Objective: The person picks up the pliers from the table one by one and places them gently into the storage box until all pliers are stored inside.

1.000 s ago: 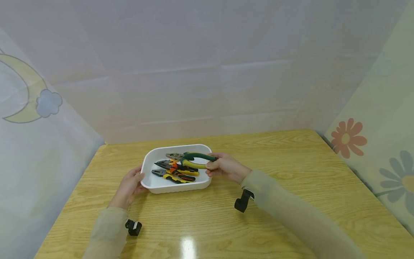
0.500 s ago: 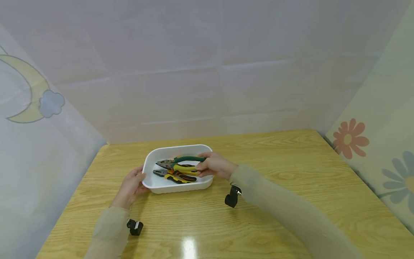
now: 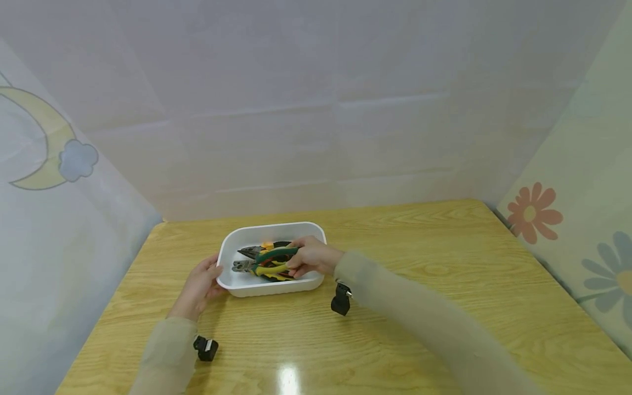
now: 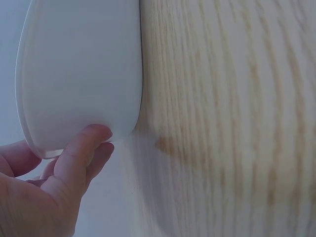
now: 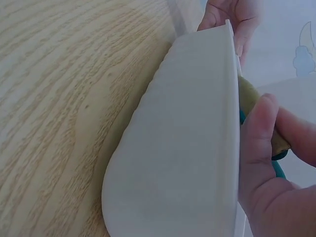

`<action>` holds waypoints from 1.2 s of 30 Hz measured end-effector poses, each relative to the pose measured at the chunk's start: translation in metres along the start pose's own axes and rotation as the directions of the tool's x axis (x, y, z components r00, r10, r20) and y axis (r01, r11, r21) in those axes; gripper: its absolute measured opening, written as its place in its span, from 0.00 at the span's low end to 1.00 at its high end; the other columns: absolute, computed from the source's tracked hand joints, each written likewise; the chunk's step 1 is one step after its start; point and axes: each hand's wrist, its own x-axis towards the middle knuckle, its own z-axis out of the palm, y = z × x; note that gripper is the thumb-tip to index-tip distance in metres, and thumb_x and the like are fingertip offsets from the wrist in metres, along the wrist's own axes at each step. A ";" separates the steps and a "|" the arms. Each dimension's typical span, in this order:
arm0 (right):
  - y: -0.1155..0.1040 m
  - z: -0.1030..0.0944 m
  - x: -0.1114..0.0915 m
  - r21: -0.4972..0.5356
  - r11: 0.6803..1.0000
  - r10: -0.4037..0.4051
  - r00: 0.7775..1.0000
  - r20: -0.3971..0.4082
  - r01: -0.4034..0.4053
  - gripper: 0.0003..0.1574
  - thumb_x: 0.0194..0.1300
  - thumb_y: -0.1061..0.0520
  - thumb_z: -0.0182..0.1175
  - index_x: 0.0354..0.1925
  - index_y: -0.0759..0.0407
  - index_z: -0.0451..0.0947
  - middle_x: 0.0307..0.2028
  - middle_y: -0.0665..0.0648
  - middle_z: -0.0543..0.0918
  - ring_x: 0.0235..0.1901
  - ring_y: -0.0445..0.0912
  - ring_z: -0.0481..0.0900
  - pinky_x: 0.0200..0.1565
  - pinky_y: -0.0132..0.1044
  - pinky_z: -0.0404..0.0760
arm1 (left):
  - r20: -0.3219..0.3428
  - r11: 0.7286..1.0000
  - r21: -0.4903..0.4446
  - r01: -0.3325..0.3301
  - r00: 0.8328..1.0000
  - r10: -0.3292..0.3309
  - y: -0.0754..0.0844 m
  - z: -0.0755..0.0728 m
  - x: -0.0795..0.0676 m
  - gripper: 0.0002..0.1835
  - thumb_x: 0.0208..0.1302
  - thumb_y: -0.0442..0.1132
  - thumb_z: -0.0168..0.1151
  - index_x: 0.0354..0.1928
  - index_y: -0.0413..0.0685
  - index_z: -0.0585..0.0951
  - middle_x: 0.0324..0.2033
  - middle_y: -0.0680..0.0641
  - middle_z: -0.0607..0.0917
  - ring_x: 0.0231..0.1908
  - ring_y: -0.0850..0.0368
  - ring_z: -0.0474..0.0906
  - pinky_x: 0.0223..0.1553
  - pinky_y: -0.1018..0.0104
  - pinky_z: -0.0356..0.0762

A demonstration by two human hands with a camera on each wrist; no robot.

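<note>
A white tray (image 3: 276,291) stands on the table, also seen as a pale wall (image 4: 84,69) in the left wrist view. My left hand (image 3: 198,286) grips its left end, thumb over the rim and fingers against the outer side. My right hand (image 3: 315,257) holds pliers (image 3: 277,253) with one green and one yellow handle, low inside the tray, their head pointing left. Beneath and behind them lie other pliers (image 3: 250,251) with dark jaws and yellow, orange and black handles, partly covered. In the right wrist view, the tray wall hides most of the held pliers.
The wooden table (image 3: 419,258) extends around the tray, with its back edge against a pale wall sheet (image 3: 316,148). Printed side sheets stand left and right. A black wrist camera (image 3: 340,299) hangs below my right sleeve, and another (image 3: 206,348) sits at my left.
My right hand has moved left and down into the tray with the green-and-yellow pliers, which now lie over the front pliers. My left hand has stayed on the tray's end.
</note>
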 end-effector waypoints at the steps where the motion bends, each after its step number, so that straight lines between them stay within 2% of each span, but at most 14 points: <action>1: 0.000 0.001 0.001 -0.007 1.000 0.007 1.000 -0.008 -0.007 0.34 0.64 0.74 0.56 0.67 0.71 0.60 0.24 0.60 0.79 0.18 0.43 0.78 0.24 0.32 0.80 | 0.000 1.000 0.000 0.000 1.000 0.000 0.000 0.000 0.000 0.29 0.78 0.34 0.39 0.75 0.37 0.48 0.72 0.33 0.55 0.52 0.51 0.73 0.37 0.68 0.79; 10: 0.001 0.003 0.009 -0.060 0.998 0.032 0.997 -0.065 -0.036 0.36 0.63 0.74 0.58 0.68 0.70 0.61 0.22 0.60 0.79 0.17 0.43 0.77 0.22 0.32 0.79 | -0.010 1.000 0.014 0.008 1.000 -0.008 0.000 0.000 0.002 0.28 0.78 0.35 0.39 0.75 0.37 0.49 0.72 0.33 0.56 0.52 0.52 0.73 0.37 0.67 0.79; 18: 0.006 0.003 0.014 -0.160 0.987 -0.021 0.995 -0.099 0.005 0.38 0.60 0.75 0.61 0.67 0.70 0.64 0.18 0.59 0.78 0.16 0.43 0.77 0.22 0.34 0.80 | -0.009 1.000 0.003 0.011 1.000 -0.011 -0.001 0.000 0.001 0.28 0.78 0.35 0.39 0.75 0.38 0.49 0.72 0.34 0.56 0.50 0.54 0.74 0.37 0.68 0.79; 23: 0.009 0.003 0.015 -0.244 0.968 -0.081 0.991 -0.111 0.052 0.39 0.57 0.76 0.63 0.66 0.70 0.65 0.27 0.62 0.81 0.17 0.44 0.77 0.24 0.38 0.82 | -0.003 1.000 0.001 0.000 1.000 0.000 0.000 -0.001 0.001 0.29 0.78 0.34 0.39 0.75 0.37 0.48 0.71 0.33 0.57 0.47 0.57 0.76 0.36 0.69 0.78; 27: 0.009 0.003 0.015 -0.303 0.950 -0.109 0.989 -0.104 0.073 0.40 0.55 0.77 0.64 0.66 0.71 0.65 0.36 0.66 0.81 0.18 0.44 0.78 0.26 0.38 0.83 | -0.001 1.000 -0.004 -0.008 1.000 0.008 0.000 -0.002 0.000 0.29 0.77 0.34 0.39 0.75 0.36 0.48 0.71 0.32 0.56 0.48 0.56 0.76 0.37 0.69 0.79; 30: 0.011 0.003 0.016 -0.367 0.927 -0.121 0.988 -0.097 0.078 0.39 0.55 0.76 0.65 0.65 0.71 0.66 0.39 0.66 0.81 0.19 0.44 0.78 0.25 0.36 0.82 | -0.003 1.000 -0.009 -0.009 1.000 0.009 0.000 -0.002 0.000 0.29 0.77 0.33 0.39 0.75 0.36 0.48 0.71 0.32 0.56 0.49 0.54 0.75 0.37 0.68 0.79; 32: 0.013 0.003 0.016 -0.431 0.900 -0.126 0.987 -0.098 0.072 0.38 0.55 0.75 0.66 0.64 0.71 0.68 0.39 0.66 0.81 0.19 0.44 0.78 0.24 0.36 0.80 | -0.008 1.000 -0.012 -0.009 1.000 0.009 -0.001 -0.002 0.000 0.28 0.77 0.33 0.39 0.75 0.36 0.49 0.71 0.32 0.56 0.49 0.55 0.75 0.37 0.67 0.79; 34: 0.015 0.003 0.016 -0.500 0.864 -0.127 0.987 -0.098 0.062 0.37 0.54 0.74 0.66 0.62 0.70 0.70 0.41 0.65 0.81 0.21 0.47 0.79 0.25 0.37 0.81 | -0.006 1.000 -0.017 -0.013 1.000 0.013 -0.001 -0.001 0.000 0.28 0.77 0.33 0.39 0.75 0.36 0.49 0.71 0.32 0.56 0.49 0.55 0.76 0.37 0.66 0.79; 36: 0.016 0.005 0.017 -0.594 0.803 -0.129 0.988 -0.091 0.050 0.35 0.53 0.72 0.69 0.60 0.70 0.73 0.47 0.65 0.80 0.30 0.49 0.81 0.34 0.39 0.82 | -0.004 1.000 -0.026 -0.017 1.000 0.017 -0.001 0.000 0.000 0.28 0.77 0.32 0.39 0.75 0.36 0.49 0.71 0.31 0.56 0.48 0.56 0.76 0.38 0.66 0.79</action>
